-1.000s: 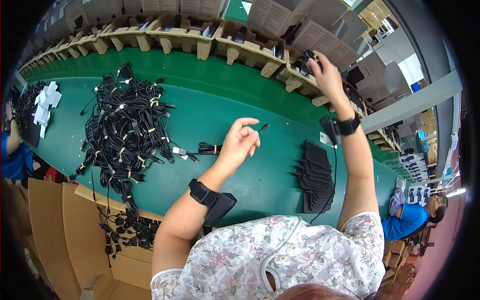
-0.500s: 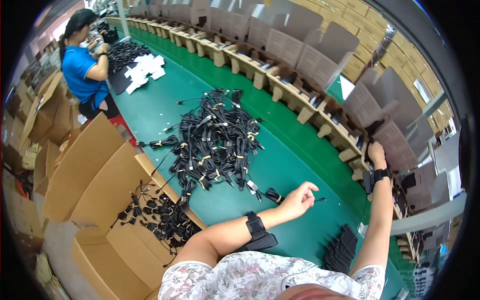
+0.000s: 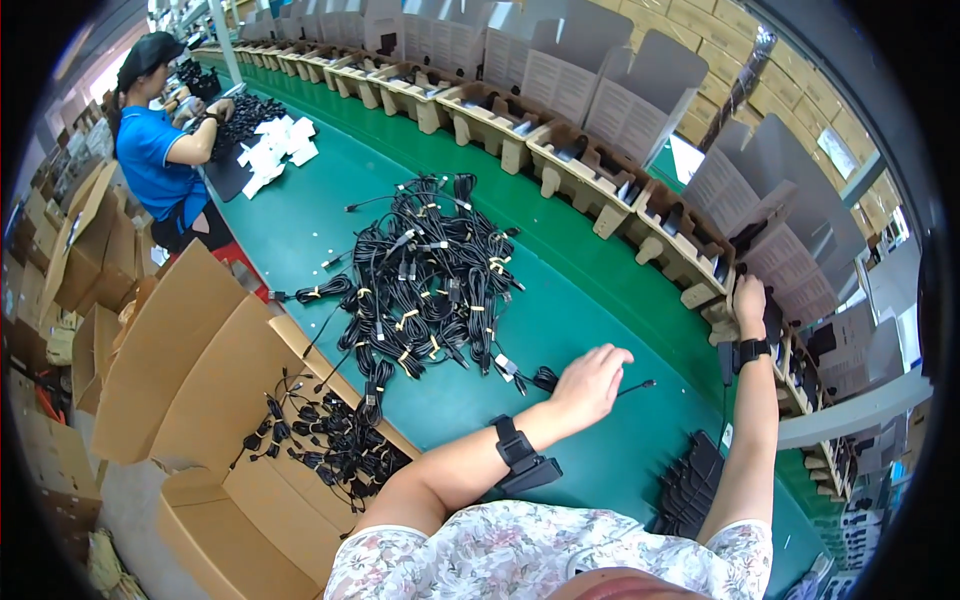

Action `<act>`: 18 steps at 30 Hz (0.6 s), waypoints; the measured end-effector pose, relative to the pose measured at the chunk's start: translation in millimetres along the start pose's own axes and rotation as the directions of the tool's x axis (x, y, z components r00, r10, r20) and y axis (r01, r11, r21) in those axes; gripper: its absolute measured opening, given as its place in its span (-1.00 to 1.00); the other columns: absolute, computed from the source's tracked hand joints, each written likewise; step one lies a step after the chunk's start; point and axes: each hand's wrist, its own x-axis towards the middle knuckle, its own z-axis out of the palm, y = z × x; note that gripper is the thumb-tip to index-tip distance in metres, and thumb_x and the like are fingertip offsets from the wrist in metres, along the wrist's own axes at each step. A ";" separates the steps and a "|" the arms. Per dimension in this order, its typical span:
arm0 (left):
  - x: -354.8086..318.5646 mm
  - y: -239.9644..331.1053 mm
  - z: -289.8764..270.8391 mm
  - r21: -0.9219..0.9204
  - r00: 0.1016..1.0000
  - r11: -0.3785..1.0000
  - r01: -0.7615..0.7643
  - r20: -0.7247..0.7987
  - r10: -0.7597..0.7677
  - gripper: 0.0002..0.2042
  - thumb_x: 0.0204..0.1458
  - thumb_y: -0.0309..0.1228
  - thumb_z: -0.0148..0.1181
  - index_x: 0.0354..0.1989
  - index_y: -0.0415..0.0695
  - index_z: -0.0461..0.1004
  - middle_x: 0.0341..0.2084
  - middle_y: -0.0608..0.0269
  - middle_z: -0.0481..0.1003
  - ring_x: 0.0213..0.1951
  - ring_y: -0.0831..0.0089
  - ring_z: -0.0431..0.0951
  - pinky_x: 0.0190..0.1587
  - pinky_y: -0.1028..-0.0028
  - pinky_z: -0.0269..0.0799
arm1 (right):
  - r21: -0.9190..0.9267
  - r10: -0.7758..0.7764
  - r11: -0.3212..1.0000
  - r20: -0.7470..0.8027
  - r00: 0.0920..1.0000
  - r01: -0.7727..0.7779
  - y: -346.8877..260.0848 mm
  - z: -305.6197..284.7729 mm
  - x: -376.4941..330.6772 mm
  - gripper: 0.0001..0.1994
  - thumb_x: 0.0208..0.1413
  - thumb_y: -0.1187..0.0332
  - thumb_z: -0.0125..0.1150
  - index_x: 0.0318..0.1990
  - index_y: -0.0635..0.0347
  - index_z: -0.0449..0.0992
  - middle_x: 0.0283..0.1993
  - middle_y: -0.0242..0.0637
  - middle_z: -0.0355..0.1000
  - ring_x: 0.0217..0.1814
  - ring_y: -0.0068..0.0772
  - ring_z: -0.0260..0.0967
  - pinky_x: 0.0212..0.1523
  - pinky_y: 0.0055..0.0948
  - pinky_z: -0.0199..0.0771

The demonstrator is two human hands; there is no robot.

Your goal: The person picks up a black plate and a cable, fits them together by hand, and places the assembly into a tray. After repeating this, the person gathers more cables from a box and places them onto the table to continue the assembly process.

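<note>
Cable pokes out from under the left hand, its thin black end lying on the green surface just to the right of the fingers. That hand hovers palm down, fingers loosely curled over the cable, wrist strapped with a black band. A big heap of bundled cables lies near, to its left. The right hand reaches far forward, gripping the edge of a cardboard tray.

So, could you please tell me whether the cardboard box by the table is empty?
Not empty: the open cardboard box holds black cable bundles along its upper side.
</note>
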 end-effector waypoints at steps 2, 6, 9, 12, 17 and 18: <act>2.9 2.4 -13.0 0.190 0.993 0.975 -0.117 0.003 0.118 -0.75 -0.09 -0.48 0.13 -0.20 -0.15 0.33 -0.39 0.16 0.37 -0.33 0.34 0.40 -0.31 0.40 0.32 | 0.038 0.080 0.996 0.019 0.997 -0.081 -6.7 -5.8 -1.1 -0.72 0.08 0.28 -0.04 -0.24 0.37 0.40 -0.23 0.22 0.38 -0.12 0.19 0.33 -0.13 -0.06 0.33; 1.5 2.9 -32.2 0.490 0.919 0.863 -0.118 0.383 -0.092 -0.69 -0.20 -0.38 0.25 -0.23 -0.12 0.37 -0.28 0.13 0.35 -0.12 0.21 0.32 -0.16 0.28 0.26 | 0.094 0.008 0.995 0.140 0.990 -0.022 0.3 -14.4 6.5 -0.72 0.05 0.33 -0.03 -0.11 0.25 0.37 -0.17 0.13 0.39 -0.06 0.15 0.31 -0.09 -0.10 0.32; -3.3 -3.8 -32.2 0.522 0.876 0.825 -0.215 0.477 -0.074 -0.67 -0.23 -0.39 0.27 -0.24 -0.11 0.37 -0.28 0.13 0.35 -0.12 0.19 0.32 -0.15 0.27 0.26 | 0.155 -0.094 0.986 0.198 0.976 0.064 6.0 -13.0 15.6 -0.72 0.02 0.39 -0.07 -0.12 0.22 0.42 -0.15 0.08 0.39 -0.06 0.11 0.32 -0.08 -0.12 0.32; 2.2 -5.9 -22.4 0.525 0.871 0.822 -0.221 0.486 -0.076 -0.67 -0.24 -0.39 0.28 -0.24 -0.12 0.37 -0.28 0.12 0.35 -0.14 0.19 0.34 -0.17 0.27 0.27 | 0.136 -0.074 0.990 0.215 0.974 0.045 14.2 -10.2 30.7 -0.79 -0.06 0.43 -0.03 -0.27 0.26 0.47 -0.24 0.09 0.41 -0.13 0.10 0.34 -0.14 -0.14 0.33; -2.7 -8.5 -6.1 0.481 0.929 0.870 -0.111 0.361 -0.081 -0.71 -0.20 -0.39 0.25 -0.27 -0.16 0.38 -0.33 0.12 0.36 -0.17 0.19 0.36 -0.17 0.26 0.30 | 0.135 0.012 0.991 0.078 0.997 -0.023 -1.3 -14.9 6.3 -0.81 -0.05 0.41 0.06 -0.29 0.31 0.45 -0.33 0.09 0.41 -0.20 0.09 0.35 -0.20 -0.13 0.33; -4.8 -8.8 -2.9 0.438 0.956 0.894 -0.094 0.290 -0.042 -0.73 -0.19 -0.40 0.24 -0.29 -0.18 0.38 -0.35 0.13 0.36 -0.18 0.20 0.36 -0.17 0.25 0.30 | 0.181 -0.050 0.983 0.070 0.996 0.037 1.8 -20.1 0.3 -0.79 -0.03 0.38 0.09 -0.25 0.30 0.43 -0.34 0.07 0.41 -0.19 0.09 0.34 -0.20 -0.13 0.32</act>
